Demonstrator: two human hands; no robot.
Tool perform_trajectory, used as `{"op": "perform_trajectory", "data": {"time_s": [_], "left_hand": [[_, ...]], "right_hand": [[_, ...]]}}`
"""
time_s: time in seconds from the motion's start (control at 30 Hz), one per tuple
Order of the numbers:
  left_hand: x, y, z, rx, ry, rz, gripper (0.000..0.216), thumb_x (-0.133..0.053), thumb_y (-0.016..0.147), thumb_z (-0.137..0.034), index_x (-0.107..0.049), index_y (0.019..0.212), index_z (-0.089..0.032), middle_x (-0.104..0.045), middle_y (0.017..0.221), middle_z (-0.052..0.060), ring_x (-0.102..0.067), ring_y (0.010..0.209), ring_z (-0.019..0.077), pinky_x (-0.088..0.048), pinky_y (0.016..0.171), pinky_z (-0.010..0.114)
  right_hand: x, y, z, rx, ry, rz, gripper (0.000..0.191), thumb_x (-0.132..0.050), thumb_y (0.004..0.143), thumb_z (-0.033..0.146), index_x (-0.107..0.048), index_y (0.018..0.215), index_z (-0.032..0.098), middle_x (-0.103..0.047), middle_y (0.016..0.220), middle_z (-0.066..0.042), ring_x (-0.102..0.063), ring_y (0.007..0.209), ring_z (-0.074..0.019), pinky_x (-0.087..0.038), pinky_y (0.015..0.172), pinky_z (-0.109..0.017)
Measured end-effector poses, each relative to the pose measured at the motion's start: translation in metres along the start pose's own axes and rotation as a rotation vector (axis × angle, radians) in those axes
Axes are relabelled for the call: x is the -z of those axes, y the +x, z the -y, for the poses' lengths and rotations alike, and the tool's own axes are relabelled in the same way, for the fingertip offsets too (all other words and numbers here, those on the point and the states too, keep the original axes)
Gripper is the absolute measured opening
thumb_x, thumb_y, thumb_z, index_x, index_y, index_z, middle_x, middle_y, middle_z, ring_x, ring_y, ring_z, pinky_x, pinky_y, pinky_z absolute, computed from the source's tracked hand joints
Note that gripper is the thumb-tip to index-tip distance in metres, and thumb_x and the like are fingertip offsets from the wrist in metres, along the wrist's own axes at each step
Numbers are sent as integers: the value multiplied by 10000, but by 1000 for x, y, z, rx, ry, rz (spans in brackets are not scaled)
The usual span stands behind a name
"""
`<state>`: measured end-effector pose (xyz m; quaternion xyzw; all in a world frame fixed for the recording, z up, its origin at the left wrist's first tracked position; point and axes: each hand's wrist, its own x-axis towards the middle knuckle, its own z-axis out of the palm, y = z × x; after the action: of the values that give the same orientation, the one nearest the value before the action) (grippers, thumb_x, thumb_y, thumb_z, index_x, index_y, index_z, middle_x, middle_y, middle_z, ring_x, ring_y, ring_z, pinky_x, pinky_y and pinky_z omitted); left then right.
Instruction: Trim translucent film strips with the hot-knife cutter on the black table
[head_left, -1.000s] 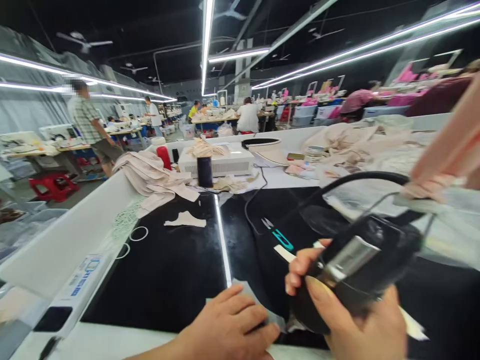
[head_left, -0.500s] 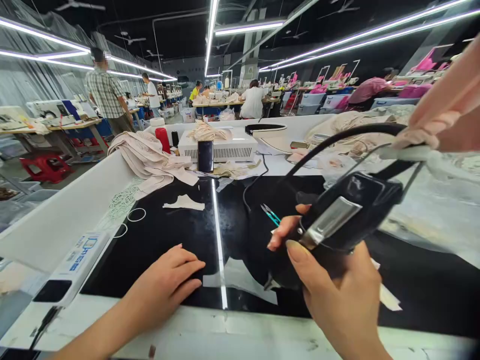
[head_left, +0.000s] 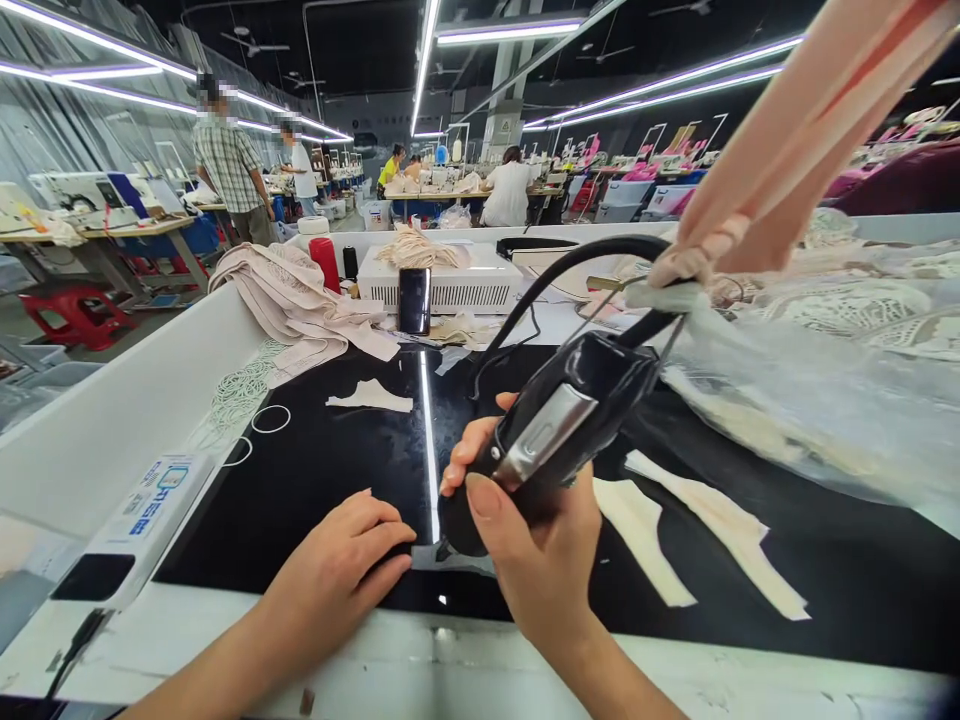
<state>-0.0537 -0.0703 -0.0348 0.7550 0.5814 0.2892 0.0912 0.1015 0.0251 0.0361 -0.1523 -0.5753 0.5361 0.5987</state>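
My right hand [head_left: 544, 560] has its fingers wrapped around the black handheld tool [head_left: 559, 435], its tip touching the small fabric piece [head_left: 457, 558] on the black bench [head_left: 315, 480]. My left hand [head_left: 337, 570] lies flat, fingers together, fingertips pressing the piece's near edge just beside that tip. I'd judge the risk is the tip catching those fingertips, or the cord [head_left: 570, 265] dragging the tool off line.

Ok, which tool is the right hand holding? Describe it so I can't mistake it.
Start at the black worktop and go to its near edge, beside the bright light strip. There the right hand grips a black handheld tool, tip down on a pale fabric piece. It alone has a silver plate and a thick black cable arching upward.
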Motion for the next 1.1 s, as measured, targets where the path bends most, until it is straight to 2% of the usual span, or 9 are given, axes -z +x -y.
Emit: {"op": "perform_trajectory", "data": {"time_s": [0.1,0.23,0.57,0.67,0.8,1.1], "left_hand": [[6,-4,-2,-19,20,-12,177,-509,1020,-168,-650,1115,-218,-661,1038,23,-664,962,154,-428,1152,469],[11,-9,-5,-104,87,-35,223,-494,1029,-182,-671,1157,-226,-678,1022,27,-664,948,157,-456,1132,455],[4,-9,-4,-171,133,-60,258,-507,1030,-203,-673,1224,-237,-694,1011,29,-661,957,179,-495,1093,496],[4,-9,-4,-154,103,-73,217,-517,1023,-189,-687,1154,-220,-696,992,18,-664,952,160,-475,1121,461],[3,-11,-2,-109,49,-102,211,-481,1026,-161,-684,1067,-201,-689,975,13,-669,916,129,-442,1154,414],[-1,-11,0,-44,-43,-49,185,-488,1025,-136,-652,1068,-210,-672,1005,13,-650,950,134,-403,1170,433]], "right_hand": [[-7,1,-7,41,13,12,314,-702,841,170,-493,1055,269,-644,844,27,-621,639,-138,-591,591,-285],[-11,1,-16,37,4,32,309,-684,846,170,-480,1060,261,-639,859,25,-622,647,-131,-581,587,-273],[-11,-3,-22,19,-38,36,335,-650,867,179,-469,1139,255,-626,849,21,-644,673,-147,-583,610,-301],[-11,-3,-22,2,-66,11,288,-643,877,194,-486,1111,253,-628,848,13,-646,679,-157,-578,603,-307],[-11,-3,-19,3,10,16,301,-663,855,191,-498,1098,256,-632,816,24,-619,631,-145,-561,567,-291],[-9,-11,-16,5,51,53,285,-649,893,158,-541,1132,271,-630,831,21,-636,657,-144,-581,601,-284]]}}
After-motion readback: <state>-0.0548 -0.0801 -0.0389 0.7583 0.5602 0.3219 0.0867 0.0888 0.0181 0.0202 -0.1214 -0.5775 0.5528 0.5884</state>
